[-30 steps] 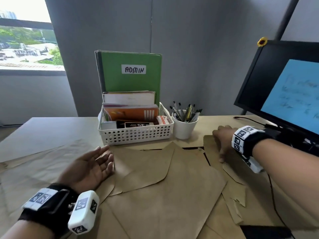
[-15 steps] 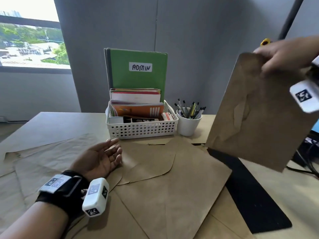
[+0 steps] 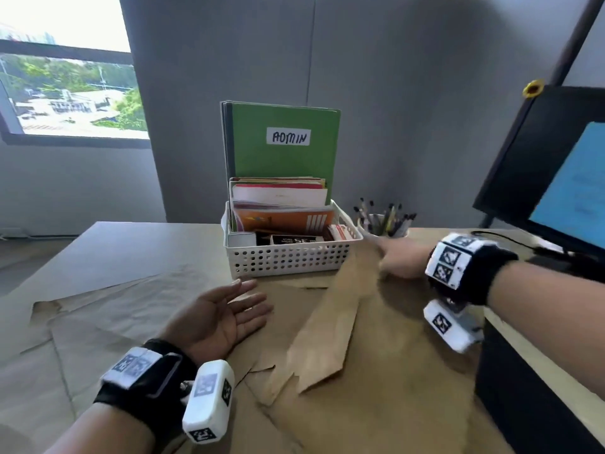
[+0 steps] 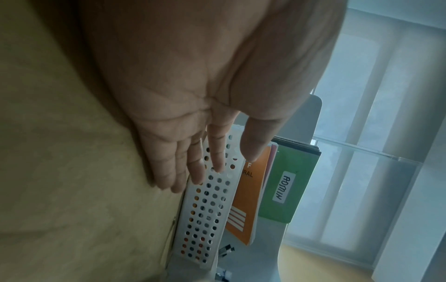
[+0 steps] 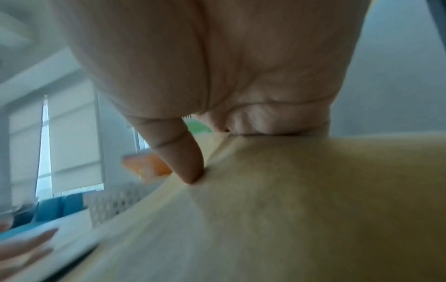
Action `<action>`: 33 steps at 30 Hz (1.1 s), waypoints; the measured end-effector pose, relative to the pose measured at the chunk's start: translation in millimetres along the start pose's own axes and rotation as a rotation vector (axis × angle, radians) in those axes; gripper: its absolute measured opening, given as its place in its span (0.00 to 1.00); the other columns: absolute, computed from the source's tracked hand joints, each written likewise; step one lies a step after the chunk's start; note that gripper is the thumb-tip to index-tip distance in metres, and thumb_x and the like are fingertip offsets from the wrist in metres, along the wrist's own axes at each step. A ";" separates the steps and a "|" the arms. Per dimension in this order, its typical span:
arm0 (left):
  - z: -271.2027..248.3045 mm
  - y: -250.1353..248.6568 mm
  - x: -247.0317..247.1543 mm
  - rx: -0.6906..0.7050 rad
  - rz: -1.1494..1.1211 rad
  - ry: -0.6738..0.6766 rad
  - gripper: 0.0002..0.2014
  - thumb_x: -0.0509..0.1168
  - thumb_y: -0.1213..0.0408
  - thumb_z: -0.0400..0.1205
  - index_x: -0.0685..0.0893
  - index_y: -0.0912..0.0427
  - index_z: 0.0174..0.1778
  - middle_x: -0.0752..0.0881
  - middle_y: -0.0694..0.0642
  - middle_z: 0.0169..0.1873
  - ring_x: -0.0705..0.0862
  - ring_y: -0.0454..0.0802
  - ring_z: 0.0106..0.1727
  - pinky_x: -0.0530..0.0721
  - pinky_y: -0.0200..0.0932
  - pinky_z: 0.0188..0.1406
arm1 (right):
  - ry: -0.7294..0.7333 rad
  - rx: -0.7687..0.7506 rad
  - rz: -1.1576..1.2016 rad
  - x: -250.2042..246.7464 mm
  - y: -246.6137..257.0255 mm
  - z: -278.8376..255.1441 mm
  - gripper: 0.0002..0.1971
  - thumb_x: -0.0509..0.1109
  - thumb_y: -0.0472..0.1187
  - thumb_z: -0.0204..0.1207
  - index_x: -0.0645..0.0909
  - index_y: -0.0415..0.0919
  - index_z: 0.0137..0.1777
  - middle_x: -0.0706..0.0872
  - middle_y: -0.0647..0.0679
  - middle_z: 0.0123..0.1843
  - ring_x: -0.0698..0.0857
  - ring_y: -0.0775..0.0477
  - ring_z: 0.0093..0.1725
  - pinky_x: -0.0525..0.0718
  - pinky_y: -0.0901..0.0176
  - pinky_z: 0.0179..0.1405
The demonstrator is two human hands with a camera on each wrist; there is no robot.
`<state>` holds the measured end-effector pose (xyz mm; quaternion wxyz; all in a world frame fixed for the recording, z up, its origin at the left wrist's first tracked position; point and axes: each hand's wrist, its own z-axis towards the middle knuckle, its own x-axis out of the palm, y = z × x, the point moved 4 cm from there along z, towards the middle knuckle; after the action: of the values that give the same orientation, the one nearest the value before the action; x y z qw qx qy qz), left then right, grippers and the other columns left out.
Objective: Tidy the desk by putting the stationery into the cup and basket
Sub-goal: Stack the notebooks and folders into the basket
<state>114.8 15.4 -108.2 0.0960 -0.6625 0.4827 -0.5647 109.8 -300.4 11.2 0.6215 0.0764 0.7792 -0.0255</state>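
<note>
The left hand [image 3: 222, 314] lies palm up on the brown paper sheets [image 3: 108, 319] that cover the desk [image 3: 124, 244], fingers straight and spread, holding nothing; the left wrist view shows the fingertips [image 4: 198, 177] just short of the basket's perforated wall. It looks parked there so it stays clear of the other arm while being close enough to steady the paper.

Behind it, the white basket [image 3: 288, 260] stands near the back of the desk, already packed: a green folder [image 3: 284, 158] marked ADMIN stands upright at the rear, where its height blocks nothing, with an orange booklet [image 3: 284, 221] and small boxes in front of it. Just right of the basket, the white cup [image 3: 383, 224] holds pens standing upright, so this stationery appears to be stowed.

A brown envelope [image 3: 327, 329] slopes from the basket's right corner down toward the viewer. The right hand [image 3: 399, 260] has hold of its upper end: the right wrist view shows the thumb [image 5: 185, 162] pressing on the paper's edge and the fingers curled against it, a pinch that seems meant to carry the flat sheet to the basket. The frame is blurred, so the exact grip is uncertain.

Farthest right stands a dark monitor [image 3: 550, 165] showing a blue window.
</note>
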 end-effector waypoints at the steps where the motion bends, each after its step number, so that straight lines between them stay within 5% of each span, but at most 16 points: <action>1: -0.1 -0.6 -0.6 -0.003 0.020 -0.017 0.23 0.67 0.62 0.78 0.82 0.65 0.70 0.88 0.70 0.59 0.87 0.68 0.63 0.85 0.64 0.59 | 0.005 0.015 -0.025 22.7 2.3 2.0 0.26 0.70 0.41 0.78 0.72 0.40 0.75 0.85 0.38 0.62 0.85 0.37 0.58 0.82 0.52 0.57; 5: -2.2 0.5 0.2 -0.026 0.049 -0.041 0.26 0.66 0.62 0.79 0.81 0.68 0.73 0.85 0.72 0.69 0.84 0.67 0.71 0.86 0.61 0.61 | -0.014 0.049 -0.027 65.3 -1.7 4.2 0.23 0.66 0.44 0.85 0.71 0.38 0.78 0.80 0.37 0.73 0.81 0.35 0.71 0.78 0.53 0.64; 14: -8.6 0.4 0.3 -0.034 0.093 -0.027 0.27 0.66 0.60 0.79 0.81 0.68 0.74 0.86 0.72 0.67 0.87 0.66 0.68 0.86 0.57 0.66 | -0.031 0.100 0.123 58.1 -3.6 14.3 0.33 0.84 0.45 0.69 0.72 0.41 0.70 0.83 0.44 0.60 0.84 0.41 0.59 0.85 0.52 0.58; 17: -13.7 1.7 4.3 -0.011 0.140 0.034 0.28 0.70 0.62 0.78 0.81 0.67 0.75 0.85 0.70 0.69 0.87 0.64 0.69 0.81 0.58 0.73 | -0.069 -0.024 0.115 32.7 7.1 9.7 0.21 0.77 0.39 0.75 0.79 0.43 0.67 0.85 0.46 0.61 0.85 0.42 0.62 0.84 0.55 0.57; 20: -24.1 1.4 15.9 0.009 0.224 0.180 0.36 0.81 0.63 0.73 0.79 0.64 0.78 0.83 0.67 0.74 0.83 0.63 0.74 0.80 0.56 0.73 | -0.156 -0.180 0.143 -15.6 31.3 -7.7 0.10 0.65 0.36 0.80 0.75 0.47 0.59 0.80 0.52 0.60 0.82 0.44 0.61 0.80 0.54 0.56; 23: -37.8 -2.2 41.1 0.024 0.357 0.282 0.29 0.80 0.68 0.74 0.85 0.61 0.73 0.85 0.65 0.71 0.87 0.60 0.63 0.86 0.53 0.61 | -0.240 -0.334 0.079 -58.8 67.1 -28.5 0.18 0.60 0.31 0.78 0.75 0.48 0.65 0.82 0.49 0.63 0.82 0.41 0.65 0.76 0.55 0.56; 27: -41.9 -12.2 82.0 0.206 0.571 0.208 0.25 0.74 0.71 0.76 0.83 0.60 0.70 0.92 0.62 0.58 0.92 0.56 0.53 0.92 0.49 0.47 | -0.389 -0.502 0.050 -104.3 116.2 -43.2 0.21 0.61 0.31 0.76 0.75 0.56 0.63 0.86 0.52 0.53 0.85 0.40 0.57 0.77 0.52 0.57; 29: -38.2 -26.5 96.4 0.371 0.676 0.103 0.13 0.67 0.81 0.83 0.86 0.64 0.60 0.94 0.60 0.48 0.93 0.53 0.44 0.92 0.46 0.40 | -0.491 -0.609 0.102 -124.7 135.9 -44.8 0.19 0.65 0.32 0.77 0.76 0.55 0.63 0.87 0.55 0.52 0.85 0.44 0.55 0.75 0.47 0.64; 31: -35.7 -52.5 99.0 0.513 0.754 0.005 0.16 0.59 0.85 0.85 0.89 0.64 0.50 0.94 0.58 0.41 0.92 0.53 0.39 0.92 0.44 0.36 | -0.660 -0.692 0.124 -142.3 148.5 -42.4 0.23 0.70 0.38 0.77 0.74 0.55 0.70 0.83 0.57 0.60 0.79 0.46 0.65 0.68 0.41 0.72; 33: -37.1 -91.6 97.6 0.642 0.712 -0.032 0.11 0.65 0.81 0.80 0.89 0.64 0.50 0.94 0.61 0.42 0.92 0.58 0.41 0.93 0.47 0.41 | -0.930 -0.662 0.148 -159.3 147.1 -38.7 0.32 0.74 0.44 0.74 0.69 0.54 0.77 0.76 0.54 0.70 0.72 0.44 0.73 0.64 0.39 0.73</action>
<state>122.1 5.1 30.1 0.4905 -0.4014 0.4795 -0.6069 129.0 -163.9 183.0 0.8898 -0.0874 0.3829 0.2324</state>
